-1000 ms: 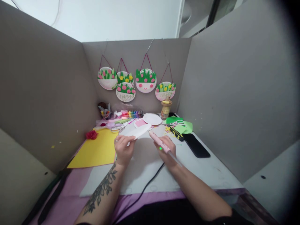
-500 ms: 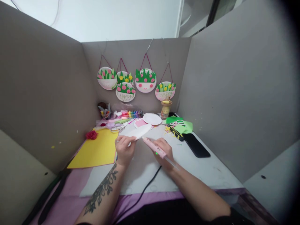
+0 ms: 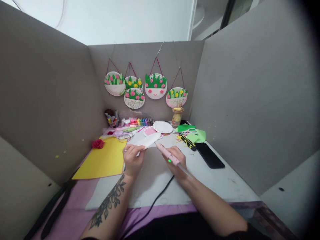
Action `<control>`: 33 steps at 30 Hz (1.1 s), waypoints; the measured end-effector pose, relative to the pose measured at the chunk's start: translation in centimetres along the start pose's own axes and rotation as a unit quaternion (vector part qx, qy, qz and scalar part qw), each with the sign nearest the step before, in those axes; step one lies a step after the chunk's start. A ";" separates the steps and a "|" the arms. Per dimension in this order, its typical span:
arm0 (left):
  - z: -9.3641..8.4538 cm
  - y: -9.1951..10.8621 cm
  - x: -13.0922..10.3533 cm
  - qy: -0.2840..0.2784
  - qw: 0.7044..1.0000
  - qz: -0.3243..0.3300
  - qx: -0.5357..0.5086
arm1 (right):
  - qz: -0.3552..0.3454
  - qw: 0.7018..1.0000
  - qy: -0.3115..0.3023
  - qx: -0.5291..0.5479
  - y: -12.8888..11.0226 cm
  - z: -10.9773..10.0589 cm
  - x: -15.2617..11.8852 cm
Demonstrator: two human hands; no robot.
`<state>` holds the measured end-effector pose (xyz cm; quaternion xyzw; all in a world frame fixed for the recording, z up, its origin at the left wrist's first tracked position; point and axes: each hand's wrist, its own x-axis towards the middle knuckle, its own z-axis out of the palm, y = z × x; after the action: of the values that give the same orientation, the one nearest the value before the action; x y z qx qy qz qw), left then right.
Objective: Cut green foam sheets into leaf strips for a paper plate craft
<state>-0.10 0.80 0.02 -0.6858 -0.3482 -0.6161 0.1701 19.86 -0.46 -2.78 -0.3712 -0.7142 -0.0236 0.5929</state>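
Observation:
My left hand (image 3: 133, 159) pinches a white paper plate piece (image 3: 150, 140) by its near edge, holding it tilted above the table. Wrapped in my right hand (image 3: 178, 160) is a pink hot glue gun (image 3: 168, 154) with a lit green light and a clear glue stick poking from its rear. The gun's nozzle points at the plate piece's right edge; whether they touch I cannot tell. A dark cord (image 3: 160, 196) runs down from the gun toward my lap. Just beyond lie a round white paper plate (image 3: 163, 127) and a pink-painted plate piece (image 3: 149, 131).
Yellow paper (image 3: 102, 160) with a red yarn bundle (image 3: 98, 144) lies left. On the right are green sheets (image 3: 200, 135), white-handled scissors (image 3: 191, 131), a yellow-black cutter (image 3: 189, 143) and a black phone (image 3: 209, 155). Paint bottles (image 3: 143, 121) and a jar (image 3: 177, 116) stand behind; decorated plates (image 3: 155, 86) hang on the grey partition.
My right hand and the glue gun have shifted slightly right and up along the plate piece's edge. My left hand stays nearly still, with the piece tilted a little differently.

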 end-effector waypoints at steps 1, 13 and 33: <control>0.0 0.0 0.0 -0.002 1.000 0.000 0.002 | -0.007 1.000 -0.009 0.000 -0.2 0.1 0.0; 0.1 0.0 -0.2 -0.018 1.000 -0.011 0.009 | -0.061 0.997 -0.043 -0.034 -0.8 0.3 0.1; 0.5 1.1 -0.1 -0.143 0.987 0.054 0.055 | 0.062 0.998 0.007 -0.031 1.4 0.6 -0.5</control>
<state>1.02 0.31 0.06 -0.7739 -0.3647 -0.4820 0.1889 20.17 0.59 -4.02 -0.4332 -0.6845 -0.0117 0.5862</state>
